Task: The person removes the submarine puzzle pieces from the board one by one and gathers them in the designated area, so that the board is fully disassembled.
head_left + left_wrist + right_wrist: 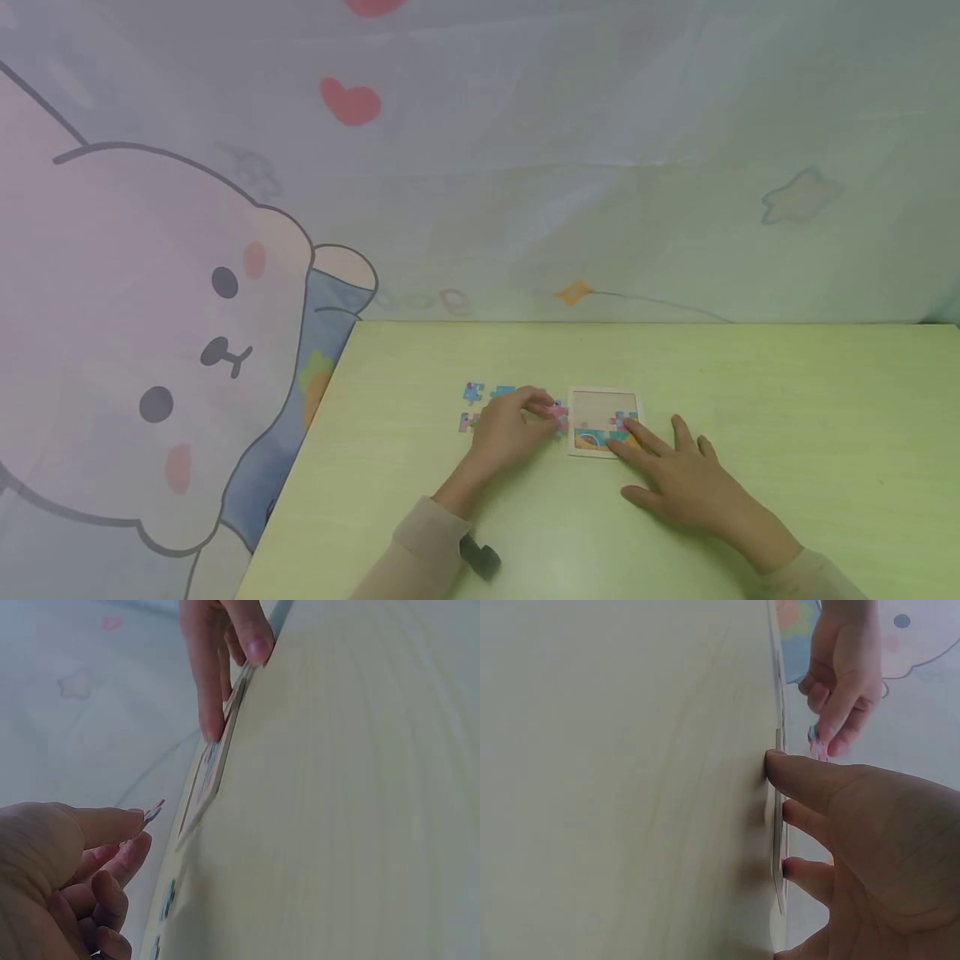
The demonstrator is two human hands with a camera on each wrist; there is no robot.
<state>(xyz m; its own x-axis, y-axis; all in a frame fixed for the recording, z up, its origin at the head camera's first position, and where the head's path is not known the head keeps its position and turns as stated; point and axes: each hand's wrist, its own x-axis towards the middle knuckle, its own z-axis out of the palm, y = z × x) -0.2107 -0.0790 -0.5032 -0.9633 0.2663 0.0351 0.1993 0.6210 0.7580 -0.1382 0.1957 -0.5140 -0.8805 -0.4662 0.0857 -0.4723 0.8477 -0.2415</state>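
My left hand (510, 429) pinches a pink and blue jigsaw piece (152, 813) between thumb and fingertips, held above the table just left of a square puzzle tray (606, 389). Fitted pieces (588, 440) line the tray's lower edge, with a pink and blue piece (622, 420) above them at the right; bare backing shows across the upper part. My right hand (686, 487) is spread, its straight fingertips resting on the tray's lower right part and hiding some of the picture there. Its thumb lies near the tray's front edge.
Several loose jigsaw pieces (472, 392) lie left of the tray, partly covered by the left hand. A black object (480, 557) is at the left sleeve cuff. The pale table (825, 433) meets a printed cloth backdrop (525, 208) at its far edge.
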